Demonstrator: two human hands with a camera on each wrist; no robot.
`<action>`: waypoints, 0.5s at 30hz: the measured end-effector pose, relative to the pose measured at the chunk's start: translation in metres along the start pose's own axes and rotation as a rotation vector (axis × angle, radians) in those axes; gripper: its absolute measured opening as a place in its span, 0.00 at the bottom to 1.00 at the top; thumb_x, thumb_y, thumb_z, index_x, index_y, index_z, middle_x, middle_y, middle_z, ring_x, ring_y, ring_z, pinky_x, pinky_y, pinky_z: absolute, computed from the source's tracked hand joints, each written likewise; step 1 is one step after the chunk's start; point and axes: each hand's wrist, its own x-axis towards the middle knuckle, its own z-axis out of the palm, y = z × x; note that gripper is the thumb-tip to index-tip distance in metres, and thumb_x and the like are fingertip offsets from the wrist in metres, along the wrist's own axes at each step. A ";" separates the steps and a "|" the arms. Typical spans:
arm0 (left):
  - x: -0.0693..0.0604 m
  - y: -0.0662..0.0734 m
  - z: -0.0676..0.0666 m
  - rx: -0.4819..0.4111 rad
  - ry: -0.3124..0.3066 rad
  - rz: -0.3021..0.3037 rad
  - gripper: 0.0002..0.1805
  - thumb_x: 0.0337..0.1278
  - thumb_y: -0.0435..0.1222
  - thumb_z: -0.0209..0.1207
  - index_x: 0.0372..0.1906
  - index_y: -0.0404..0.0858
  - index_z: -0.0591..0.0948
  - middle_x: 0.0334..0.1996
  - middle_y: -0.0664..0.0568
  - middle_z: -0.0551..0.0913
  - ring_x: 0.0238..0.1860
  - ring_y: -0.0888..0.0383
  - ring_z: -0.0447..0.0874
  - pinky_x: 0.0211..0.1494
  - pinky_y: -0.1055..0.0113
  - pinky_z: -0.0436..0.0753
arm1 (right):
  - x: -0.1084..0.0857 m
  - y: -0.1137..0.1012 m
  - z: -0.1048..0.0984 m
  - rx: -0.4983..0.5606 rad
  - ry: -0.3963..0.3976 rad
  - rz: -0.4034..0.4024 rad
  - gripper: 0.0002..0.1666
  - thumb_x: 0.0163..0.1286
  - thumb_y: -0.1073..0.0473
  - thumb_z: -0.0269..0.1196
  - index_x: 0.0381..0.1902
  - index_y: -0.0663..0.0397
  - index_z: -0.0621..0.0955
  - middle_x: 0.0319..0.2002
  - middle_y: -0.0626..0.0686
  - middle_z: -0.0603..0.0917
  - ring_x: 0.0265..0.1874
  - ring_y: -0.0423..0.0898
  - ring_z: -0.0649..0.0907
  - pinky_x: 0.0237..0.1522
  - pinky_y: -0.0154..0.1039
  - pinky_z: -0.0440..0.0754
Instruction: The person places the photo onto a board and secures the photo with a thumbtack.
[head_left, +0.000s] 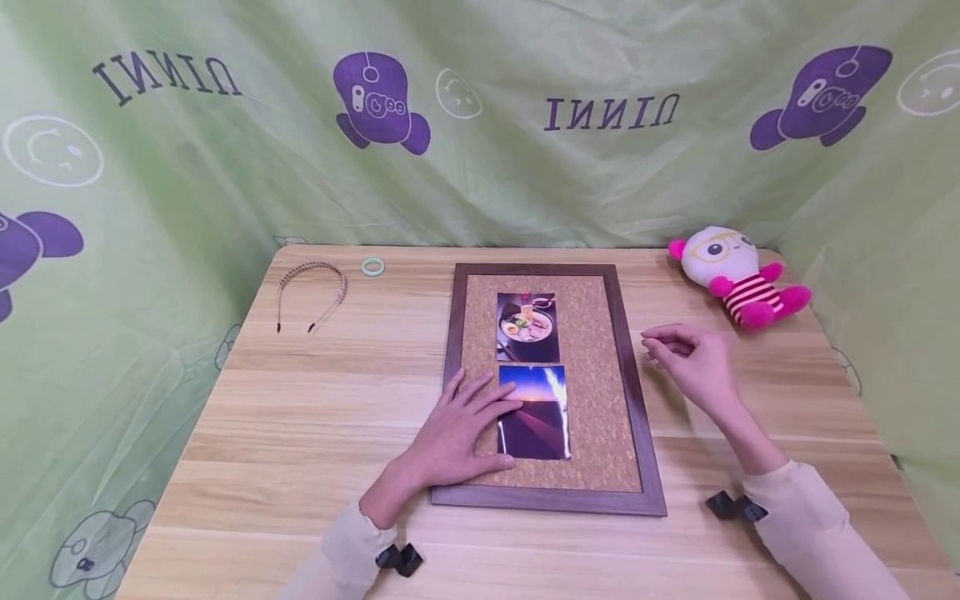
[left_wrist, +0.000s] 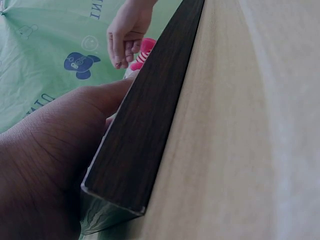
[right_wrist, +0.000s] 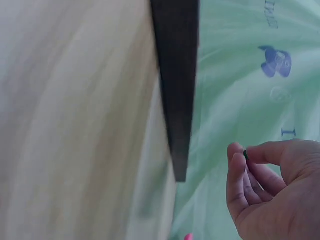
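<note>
A cork board (head_left: 596, 408) in a dark wooden frame lies flat on the table. On its cork are two photos, a ramen bowl photo (head_left: 528, 342) above a sunset road photo (head_left: 536, 437). A small red spot (head_left: 525, 296) shows at the upper photo's top edge. My left hand (head_left: 461, 429) rests spread over the board's lower left, fingertips on the sunset photo. Right of the frame, above the table, my right hand (head_left: 697, 362) pinches what looks like a small dark green pushpin (right_wrist: 245, 155) between thumb and forefinger; most of it is hidden.
A headband (head_left: 311, 268) and a mint-green ring (head_left: 372, 267) lie at the back left of the table (head_left: 315, 433). A pink and white plush toy (head_left: 742, 279) lies at the back right. Green printed cloth (head_left: 495, 183) hangs behind and at both sides.
</note>
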 end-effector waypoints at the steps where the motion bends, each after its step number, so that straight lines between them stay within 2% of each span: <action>1: 0.000 0.000 0.000 0.001 0.000 0.000 0.45 0.67 0.67 0.65 0.84 0.54 0.73 0.86 0.55 0.67 0.89 0.43 0.54 0.91 0.37 0.41 | 0.000 -0.003 0.002 0.007 -0.006 -0.008 0.11 0.74 0.76 0.69 0.50 0.81 0.87 0.41 0.76 0.90 0.27 0.29 0.89 0.30 0.26 0.89; 10: 0.000 -0.001 0.000 0.005 0.006 0.003 0.45 0.67 0.67 0.65 0.83 0.53 0.73 0.86 0.54 0.67 0.89 0.42 0.54 0.91 0.37 0.41 | -0.006 -0.034 0.023 0.046 -0.067 -0.018 0.09 0.71 0.76 0.72 0.48 0.75 0.91 0.38 0.71 0.92 0.25 0.31 0.90 0.30 0.27 0.89; 15: 0.000 0.000 -0.001 0.007 0.005 0.004 0.45 0.67 0.67 0.66 0.83 0.53 0.73 0.86 0.54 0.67 0.89 0.43 0.55 0.91 0.37 0.41 | -0.003 -0.047 0.036 0.046 -0.149 0.009 0.08 0.70 0.72 0.76 0.46 0.71 0.92 0.36 0.68 0.93 0.26 0.41 0.93 0.28 0.31 0.90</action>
